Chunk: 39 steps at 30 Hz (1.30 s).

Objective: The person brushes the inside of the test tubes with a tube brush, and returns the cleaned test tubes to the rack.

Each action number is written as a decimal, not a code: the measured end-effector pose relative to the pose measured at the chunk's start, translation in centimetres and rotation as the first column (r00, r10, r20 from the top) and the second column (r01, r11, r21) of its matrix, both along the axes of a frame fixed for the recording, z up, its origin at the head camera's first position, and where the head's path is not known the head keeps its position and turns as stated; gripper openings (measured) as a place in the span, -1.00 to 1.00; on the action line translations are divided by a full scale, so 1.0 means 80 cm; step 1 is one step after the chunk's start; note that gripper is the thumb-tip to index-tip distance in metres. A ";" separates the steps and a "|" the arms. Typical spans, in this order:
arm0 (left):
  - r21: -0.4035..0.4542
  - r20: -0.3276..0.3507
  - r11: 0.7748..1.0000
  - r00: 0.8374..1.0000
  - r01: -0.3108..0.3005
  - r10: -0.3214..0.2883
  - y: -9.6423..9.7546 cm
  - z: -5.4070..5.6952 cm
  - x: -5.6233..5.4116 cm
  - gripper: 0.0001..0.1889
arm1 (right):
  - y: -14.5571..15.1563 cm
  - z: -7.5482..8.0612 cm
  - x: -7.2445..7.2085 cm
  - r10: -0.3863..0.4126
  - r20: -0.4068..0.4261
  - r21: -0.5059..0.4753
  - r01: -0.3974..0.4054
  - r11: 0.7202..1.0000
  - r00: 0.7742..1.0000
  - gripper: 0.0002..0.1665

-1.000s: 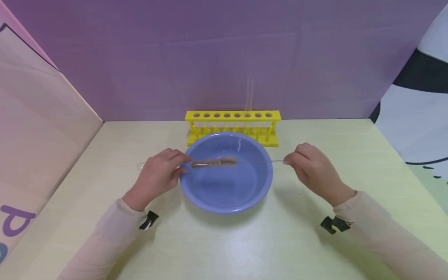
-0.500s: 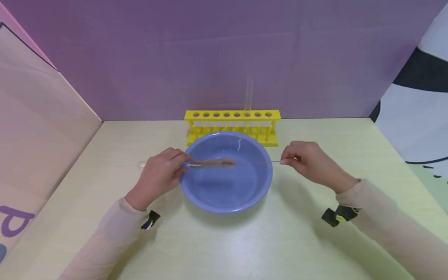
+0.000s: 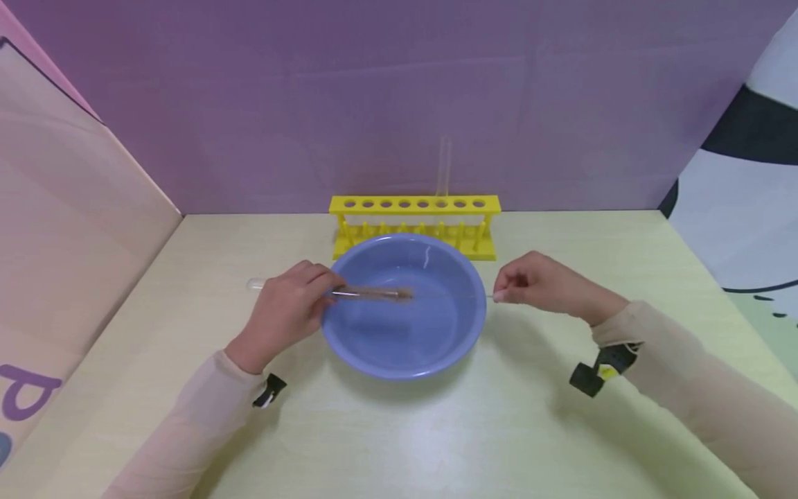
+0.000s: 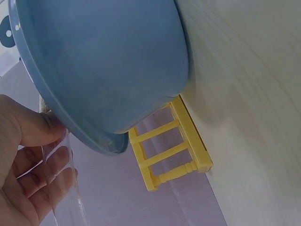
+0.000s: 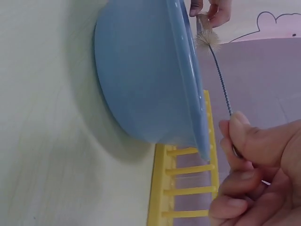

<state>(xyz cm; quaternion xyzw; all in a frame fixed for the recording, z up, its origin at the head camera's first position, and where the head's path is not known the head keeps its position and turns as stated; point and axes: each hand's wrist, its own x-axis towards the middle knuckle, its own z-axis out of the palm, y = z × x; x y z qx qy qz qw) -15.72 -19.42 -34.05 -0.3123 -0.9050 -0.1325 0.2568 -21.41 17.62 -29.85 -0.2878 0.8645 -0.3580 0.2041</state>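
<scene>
My left hand (image 3: 289, 305) grips a clear glass test tube (image 4: 63, 181) that lies level over the left side of a blue basin (image 3: 405, 346). Its rounded end sticks out left of the hand; its mouth points right. Inside the tube sits most of the bristle head of a test tube brush (image 5: 207, 40), with a tuft of pale bristles flaring at the mouth. The thumb and forefinger of my right hand (image 3: 542, 287) pinch the brush's twisted wire handle beyond the basin's right rim. The middle of the tube is hidden by my left hand in the head view.
Right behind the basin stands a yellow test tube rack (image 3: 414, 206). One clear tube (image 3: 444, 166) stands upright in it, toward the right. A purple backdrop (image 3: 411, 90) rises at the back edge of the pale wooden table (image 3: 418, 443).
The brush has gone deeper into the tube, its bristles now mostly inside. My right hand has moved left and slightly nearer with the wire. My left hand has stayed nearly still.
</scene>
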 end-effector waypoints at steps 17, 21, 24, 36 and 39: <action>-0.009 0.010 1.000 1.000 0.005 -0.005 0.005 0.001 0.000 -0.72 | -0.003 -0.001 -0.010 0.076 0.350 -0.060 -0.059 0.996 0.934 -0.86; -0.006 0.005 1.000 1.000 0.002 -0.002 0.005 0.000 -0.001 -0.72 | -0.006 -0.002 -0.008 0.051 0.272 -0.036 -0.043 0.998 0.961 -0.85; -0.006 0.011 1.000 1.000 -0.002 0.002 0.005 0.000 -0.001 -0.72 | -0.009 -0.001 -0.005 0.022 0.218 -0.017 -0.019 1.000 0.976 -0.88; 0.002 0.032 1.000 0.999 -0.008 0.008 0.005 0.001 -0.001 -0.73 | -0.024 -0.005 0.016 -0.030 -0.181 0.009 0.032 0.999 0.983 -0.92; 0.005 0.033 1.000 0.999 -0.007 0.007 0.006 0.001 -0.001 -0.73 | -0.028 -0.008 0.021 -0.042 -0.273 0.001 0.044 0.999 0.961 -0.92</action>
